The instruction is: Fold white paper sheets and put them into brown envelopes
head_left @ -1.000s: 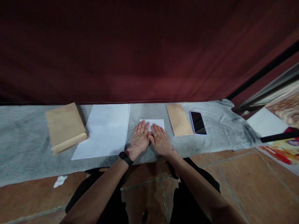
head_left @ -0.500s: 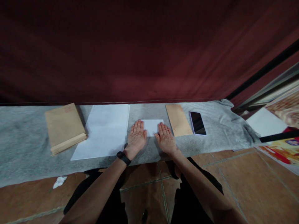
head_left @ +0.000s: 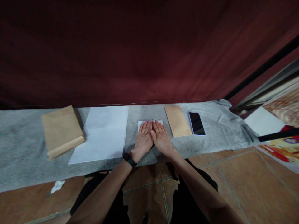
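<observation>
Flat on a small folded sheet of white paper lie both of my hands, side by side and touching. My left hand, below a black wristband, covers the paper's left and middle part with its fingers stretched forward. My right hand covers the right part, fingers also stretched out. Only the far strip and corners of the paper show. A single brown envelope rests just right of my right hand. To the left of my left hand is a stack of large white paper sheets.
A thick stack of brown envelopes overlaps the paper stack's left edge. A phone lies right of the single envelope. Grey cloth covers the narrow bench, with a dark red curtain behind. A crumpled white scrap is on the tiled floor.
My hands have slid inward from the two ends of the folded paper and now meet over its middle. The view has shifted slightly.
</observation>
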